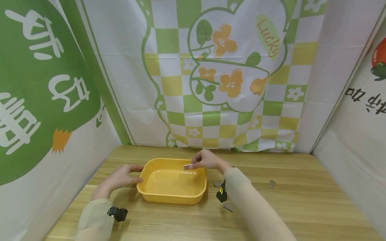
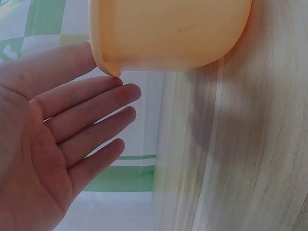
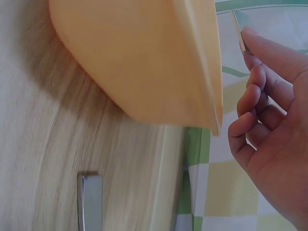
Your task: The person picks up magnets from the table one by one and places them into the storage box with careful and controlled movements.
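A yellow plastic basin [image 1: 172, 199] stands on the wooden table. At its left rim is my left hand [image 1: 120, 177]; the left wrist view shows its fingers [image 2: 96, 113] mostly straight and spread, with the thumb and index finger touching the rim. My right hand [image 1: 208, 160] is above the basin's back right corner. Between thumb and index finger it pinches a small flat grey metal piece [image 1: 188, 166], seen nearly edge-on in the right wrist view. The other right fingers [image 3: 250, 98] are curled and hold nothing visible.
Similar metal pieces lie right of the basin: one close to it [image 1: 217, 184], partly hidden by the wrist camera, one nearer the front [image 1: 228, 207], and one farther right [image 1: 272, 184]. Printed cloth [image 1: 229, 127] hangs behind the table, and cloth walls flank both sides.
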The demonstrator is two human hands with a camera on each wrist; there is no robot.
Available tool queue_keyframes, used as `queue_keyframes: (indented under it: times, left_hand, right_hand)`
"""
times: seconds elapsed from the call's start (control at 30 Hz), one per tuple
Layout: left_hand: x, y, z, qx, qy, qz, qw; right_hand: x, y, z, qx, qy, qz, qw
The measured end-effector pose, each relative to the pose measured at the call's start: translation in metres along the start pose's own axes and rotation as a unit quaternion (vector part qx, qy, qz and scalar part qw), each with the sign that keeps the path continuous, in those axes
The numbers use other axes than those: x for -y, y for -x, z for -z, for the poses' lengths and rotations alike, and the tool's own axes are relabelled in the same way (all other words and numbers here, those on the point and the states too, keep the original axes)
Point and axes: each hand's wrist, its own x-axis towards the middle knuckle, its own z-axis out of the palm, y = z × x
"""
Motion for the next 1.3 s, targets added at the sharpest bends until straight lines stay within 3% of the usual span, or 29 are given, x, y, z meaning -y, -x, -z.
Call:
queue_keyframes:
  times: [1.0, 1.3]
  left_hand:
    - [0.001, -0.001, -0.001, 0.0, -0.001, -0.003, 1.0]
    - [0.002, -0.001, -0.001, -0.001, 0.001, -0.011, 0.9999]
  right_hand:
    - [0.019, -0.027, -0.024, 0.004, -0.019, -0.01, 1.0]
    - [0.023, -0.033, -0.031, -0.019, -0.02, -0.029, 0.999]
